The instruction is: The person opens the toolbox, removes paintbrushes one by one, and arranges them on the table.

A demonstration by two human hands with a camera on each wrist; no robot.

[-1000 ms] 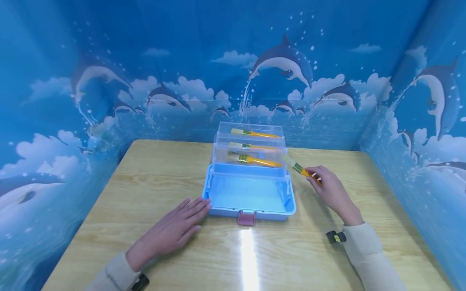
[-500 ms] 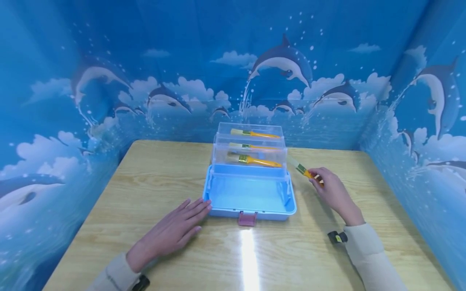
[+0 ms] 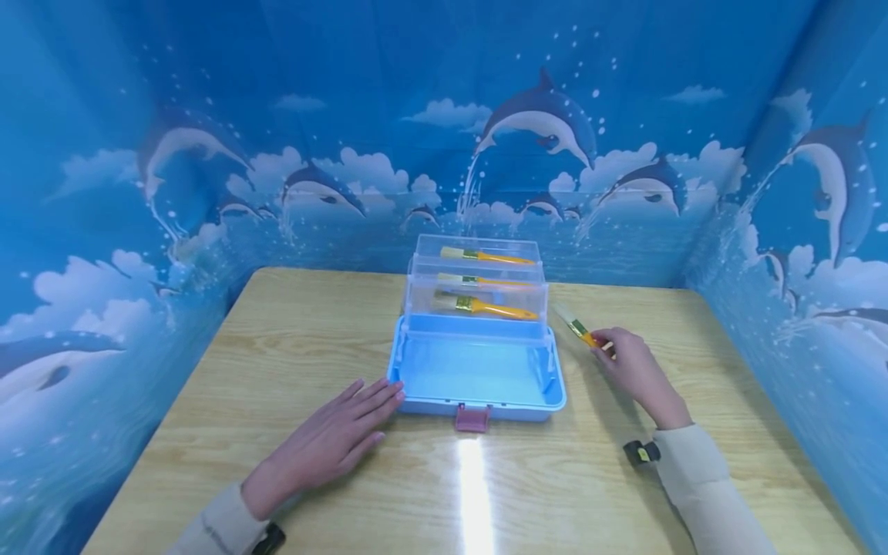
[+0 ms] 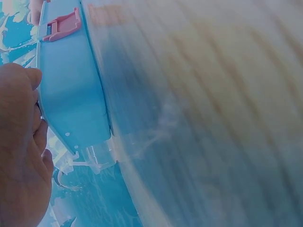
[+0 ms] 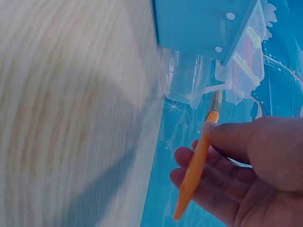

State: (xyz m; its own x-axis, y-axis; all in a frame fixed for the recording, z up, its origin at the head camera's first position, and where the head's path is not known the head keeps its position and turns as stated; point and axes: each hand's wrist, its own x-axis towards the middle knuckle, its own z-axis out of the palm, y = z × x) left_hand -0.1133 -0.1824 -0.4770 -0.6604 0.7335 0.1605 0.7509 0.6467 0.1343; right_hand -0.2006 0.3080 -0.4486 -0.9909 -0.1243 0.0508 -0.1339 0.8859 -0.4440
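A paintbrush with an orange handle (image 5: 193, 175) is pinched between the thumb and fingers of my right hand (image 3: 627, 362). Its pale bristles (image 3: 563, 312) point up and left, just right of a blue toolbox (image 3: 475, 408). Straight fingers of my left hand (image 3: 329, 439) touch the box's front left corner; the left wrist view shows that hand (image 4: 21, 142) beside the blue wall (image 4: 71, 90). Clear tiered trays (image 3: 416, 297) rise at the back of the box. They hold several similar brushes, the lowest being an orange-handled brush (image 3: 502, 311).
The box stands on a wood-grain table (image 3: 277, 347), its pink latch (image 3: 472, 419) hanging at the front. A blue curtain printed with dolphins (image 3: 541, 116) closes off the back and both sides.
My right hand has drawn the paintbrush slightly right and down, a little farther from the trays. The left hand has kept its place at the box corner.
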